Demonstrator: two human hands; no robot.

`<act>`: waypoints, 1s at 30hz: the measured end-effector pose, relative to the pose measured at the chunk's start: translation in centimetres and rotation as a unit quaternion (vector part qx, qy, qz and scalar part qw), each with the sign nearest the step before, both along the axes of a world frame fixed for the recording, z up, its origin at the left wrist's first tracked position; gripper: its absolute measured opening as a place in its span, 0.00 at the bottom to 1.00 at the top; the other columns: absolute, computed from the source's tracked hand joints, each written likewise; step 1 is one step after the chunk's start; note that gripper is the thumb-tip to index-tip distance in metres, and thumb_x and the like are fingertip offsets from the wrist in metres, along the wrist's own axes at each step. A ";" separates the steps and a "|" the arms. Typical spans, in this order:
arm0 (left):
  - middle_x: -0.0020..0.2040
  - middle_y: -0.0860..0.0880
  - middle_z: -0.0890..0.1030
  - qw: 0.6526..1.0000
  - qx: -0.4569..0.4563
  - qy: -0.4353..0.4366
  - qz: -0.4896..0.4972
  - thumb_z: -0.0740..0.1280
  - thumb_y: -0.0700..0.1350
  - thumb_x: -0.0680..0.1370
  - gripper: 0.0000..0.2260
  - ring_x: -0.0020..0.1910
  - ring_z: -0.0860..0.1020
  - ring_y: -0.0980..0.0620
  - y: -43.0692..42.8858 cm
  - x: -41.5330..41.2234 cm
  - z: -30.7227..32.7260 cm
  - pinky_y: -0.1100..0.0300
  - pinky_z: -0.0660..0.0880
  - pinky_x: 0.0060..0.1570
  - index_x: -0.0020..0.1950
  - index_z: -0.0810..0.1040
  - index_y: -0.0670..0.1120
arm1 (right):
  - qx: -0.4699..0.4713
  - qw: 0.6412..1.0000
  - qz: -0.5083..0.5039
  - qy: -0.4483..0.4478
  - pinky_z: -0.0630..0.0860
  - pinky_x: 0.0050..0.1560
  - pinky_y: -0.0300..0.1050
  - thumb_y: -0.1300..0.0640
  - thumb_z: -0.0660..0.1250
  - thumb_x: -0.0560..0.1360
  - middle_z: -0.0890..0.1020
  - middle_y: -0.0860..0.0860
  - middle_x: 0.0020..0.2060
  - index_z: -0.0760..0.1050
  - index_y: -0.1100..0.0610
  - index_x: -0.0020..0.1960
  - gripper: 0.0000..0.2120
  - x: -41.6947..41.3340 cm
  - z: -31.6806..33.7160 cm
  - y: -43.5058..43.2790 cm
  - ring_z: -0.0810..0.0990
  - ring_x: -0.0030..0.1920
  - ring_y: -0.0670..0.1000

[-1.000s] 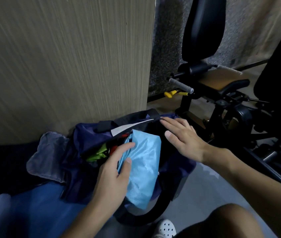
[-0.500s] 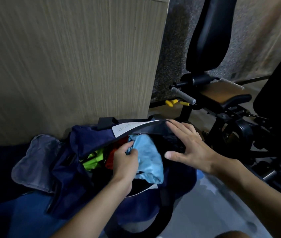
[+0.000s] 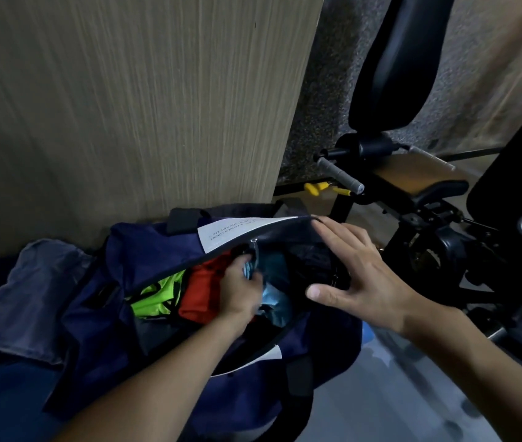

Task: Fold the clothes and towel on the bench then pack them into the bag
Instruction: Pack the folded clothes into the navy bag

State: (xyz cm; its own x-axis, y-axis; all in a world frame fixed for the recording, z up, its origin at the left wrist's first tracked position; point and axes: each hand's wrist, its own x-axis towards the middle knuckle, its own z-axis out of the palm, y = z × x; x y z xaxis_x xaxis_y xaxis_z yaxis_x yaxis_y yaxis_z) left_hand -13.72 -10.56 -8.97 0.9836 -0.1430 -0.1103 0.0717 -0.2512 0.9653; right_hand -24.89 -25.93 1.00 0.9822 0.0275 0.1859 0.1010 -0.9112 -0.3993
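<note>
Light blue garment (image 3: 274, 295) now deeper in the bag (image 3: 144, 250), left hand (image 3: 237, 291) following it down.

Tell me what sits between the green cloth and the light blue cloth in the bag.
In the head view, a red cloth lies between the green cloth and the blue cloth, with the left hand over its right edge, gripping the blue one.

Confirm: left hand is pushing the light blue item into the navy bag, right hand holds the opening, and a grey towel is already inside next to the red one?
Not quite. The head view shows the grey towel lying outside the navy bag, left of it. The rest holds: left hand grips the light blue item inside, right hand spreads the opening.
</note>
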 end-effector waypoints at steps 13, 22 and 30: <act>0.55 0.51 0.78 0.999 -0.027 0.006 -0.022 0.66 0.30 0.76 0.21 0.51 0.76 0.53 -0.5 -0.9 0.0 0.68 0.71 0.52 0.65 0.70 0.46 | 0.011 1.000 -0.002 0.007 0.58 0.74 0.55 0.19 0.55 0.65 0.55 0.37 0.77 0.50 0.44 0.79 0.50 -0.5 0.0 -0.3 0.51 0.75 0.42; 0.61 0.43 0.78 0.960 0.237 -0.114 -0.099 0.62 0.52 0.81 0.15 0.58 0.76 0.42 1.7 -1.3 2.0 0.52 0.73 0.59 0.65 0.75 0.48 | 0.014 1.000 0.003 0.013 0.58 0.74 0.56 0.20 0.56 0.65 0.53 0.31 0.73 0.47 0.36 0.76 0.45 -1.0 -0.5 -0.9 0.51 0.74 0.40; 0.70 0.48 0.66 0.827 0.397 -0.284 -0.279 0.60 0.58 0.80 0.18 0.72 0.63 0.46 1.4 -2.3 0.1 0.49 0.64 0.68 0.68 0.70 0.54 | 0.011 1.000 -0.004 0.028 0.57 0.74 0.56 0.21 0.56 0.65 0.55 0.35 0.75 0.49 0.40 0.78 0.47 -1.4 -0.5 -0.7 0.51 0.74 0.40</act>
State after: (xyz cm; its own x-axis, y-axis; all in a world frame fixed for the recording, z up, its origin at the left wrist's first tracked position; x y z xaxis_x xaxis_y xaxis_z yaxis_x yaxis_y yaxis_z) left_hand -16.00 -9.16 -8.88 0.7136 -0.6971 0.0697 -0.6782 -0.6625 0.3181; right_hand -26.31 -26.58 0.52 0.9912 0.0165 0.1310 0.0711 -0.9025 -0.4247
